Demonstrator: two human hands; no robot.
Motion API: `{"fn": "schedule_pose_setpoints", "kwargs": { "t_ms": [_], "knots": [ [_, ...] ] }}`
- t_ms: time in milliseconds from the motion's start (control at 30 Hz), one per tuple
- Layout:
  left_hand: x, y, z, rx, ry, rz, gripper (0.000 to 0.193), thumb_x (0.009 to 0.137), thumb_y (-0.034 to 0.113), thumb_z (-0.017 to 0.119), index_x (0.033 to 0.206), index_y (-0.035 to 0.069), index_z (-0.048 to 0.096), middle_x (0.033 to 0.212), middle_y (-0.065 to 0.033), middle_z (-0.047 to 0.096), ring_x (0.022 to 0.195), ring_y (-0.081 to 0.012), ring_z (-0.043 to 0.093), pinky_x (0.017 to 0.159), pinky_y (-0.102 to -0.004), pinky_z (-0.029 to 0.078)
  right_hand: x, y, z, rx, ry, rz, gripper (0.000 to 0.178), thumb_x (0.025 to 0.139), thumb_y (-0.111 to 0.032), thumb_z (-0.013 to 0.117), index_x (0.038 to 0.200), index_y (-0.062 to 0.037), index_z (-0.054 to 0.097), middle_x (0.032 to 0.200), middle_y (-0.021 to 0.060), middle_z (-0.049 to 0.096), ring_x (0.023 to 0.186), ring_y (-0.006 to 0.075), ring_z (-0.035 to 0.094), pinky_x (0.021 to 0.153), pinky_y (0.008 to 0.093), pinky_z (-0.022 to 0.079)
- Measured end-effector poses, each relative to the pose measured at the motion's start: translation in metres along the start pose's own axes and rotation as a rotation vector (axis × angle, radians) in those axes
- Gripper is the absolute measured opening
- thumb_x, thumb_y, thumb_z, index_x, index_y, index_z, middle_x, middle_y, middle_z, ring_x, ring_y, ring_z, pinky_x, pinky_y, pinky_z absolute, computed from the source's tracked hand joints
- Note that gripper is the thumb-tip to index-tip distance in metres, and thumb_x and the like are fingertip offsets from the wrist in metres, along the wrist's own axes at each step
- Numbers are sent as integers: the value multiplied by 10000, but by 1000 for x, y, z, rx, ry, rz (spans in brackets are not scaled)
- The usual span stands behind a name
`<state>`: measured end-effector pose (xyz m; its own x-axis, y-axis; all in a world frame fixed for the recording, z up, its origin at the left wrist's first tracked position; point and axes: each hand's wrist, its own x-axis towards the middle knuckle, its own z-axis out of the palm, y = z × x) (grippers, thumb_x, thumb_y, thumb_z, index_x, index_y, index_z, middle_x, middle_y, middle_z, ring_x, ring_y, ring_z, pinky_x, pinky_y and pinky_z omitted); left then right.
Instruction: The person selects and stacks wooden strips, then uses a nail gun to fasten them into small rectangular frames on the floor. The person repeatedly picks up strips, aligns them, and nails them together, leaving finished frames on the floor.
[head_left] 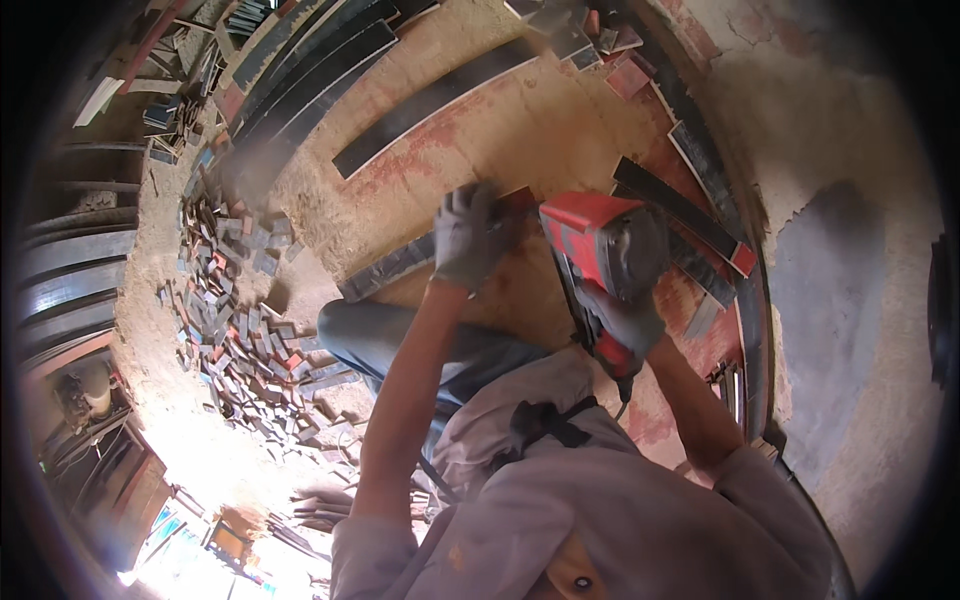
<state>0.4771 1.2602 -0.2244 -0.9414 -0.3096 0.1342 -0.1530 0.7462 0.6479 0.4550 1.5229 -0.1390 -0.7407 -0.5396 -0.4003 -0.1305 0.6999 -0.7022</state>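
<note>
My right hand [628, 322], in a grey glove, is wrapped round the handle of a red and black nail gun [585, 225]. A cord runs from the lower end of its grip. The tool's head is near the right end of a dark-faced wooden strip [385, 268]; whether they touch I cannot tell. My gloved left hand [465, 238] holds that strip near its right end, its fingertips somewhat blurred. To the right of the tool, more dark strips [690, 215] lie at a slant, one with a red end.
Long dark boards [430, 105] lie ahead on the dusty, reddish floor. A heap of small wood offcuts [265, 350] spreads at left, with stacked boards [80, 265] beyond. Red blocks [628, 78] sit at the far right. A worn wall [840, 300] bounds the right side.
</note>
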Motion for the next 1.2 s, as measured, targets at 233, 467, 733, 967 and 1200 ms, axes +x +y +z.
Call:
{"fn": "schedule_pose_setpoints", "kwargs": {
  "t_ms": [233, 467, 733, 967, 1200],
  "knots": [
    [-30, -53, -65, 267, -336, -45, 521, 719, 271, 850, 1197, 147, 685, 1070, -120, 635, 1032, -343, 610, 863, -468, 533, -49, 15, 21, -168, 183, -154, 550, 921, -233, 698, 1421, -77, 535, 1469, 169, 526, 1379, 340, 495, 1142, 459, 388],
    [12, 26, -134, 230, -228, 126, 443, 693, 232, 856, 1093, 133, 694, 1001, -111, 613, 958, -322, 627, 810, -443, 546, -69, -2, 54, -240, 89, -66, 702, 844, -433, 728, 1346, -4, 490, 1136, 258, 661, 1039, 400, 670, 910, 486, 516],
    [-83, -68, -283, 756, -320, -503, 697, 665, 206, 898, 1275, 33, 607, 1205, -188, 587, 1174, -413, 547, 1004, -522, 467, 60, 4, -38, -318, 347, -227, 286, 882, -296, 719, 1035, -66, 644, 967, 179, 691, 833, 387, 680, 760, 511, 537],
    [46, -78, -137, 307, 60, -5, 831, 729, 261, 880, 1435, 15, 518, 1458, -239, 528, 1359, -427, 470, 1140, -503, 365, 248, 57, -125, -826, 730, -292, 464, 774, -253, 785, 1168, -81, 613, 1232, 170, 620, 1102, 365, 606, 971, 571, 443],
    [133, -90, -73, 389, -82, -71, 677, 772, 255, 845, 1367, 100, 561, 1317, -144, 593, 1234, -371, 546, 993, -488, 487, 219, 6, -65, -287, 696, -403, 135, 750, -183, 807, 792, -118, 696, 746, 35, 699, 736, 261, 677, 745, 401, 527]
  ]
}}
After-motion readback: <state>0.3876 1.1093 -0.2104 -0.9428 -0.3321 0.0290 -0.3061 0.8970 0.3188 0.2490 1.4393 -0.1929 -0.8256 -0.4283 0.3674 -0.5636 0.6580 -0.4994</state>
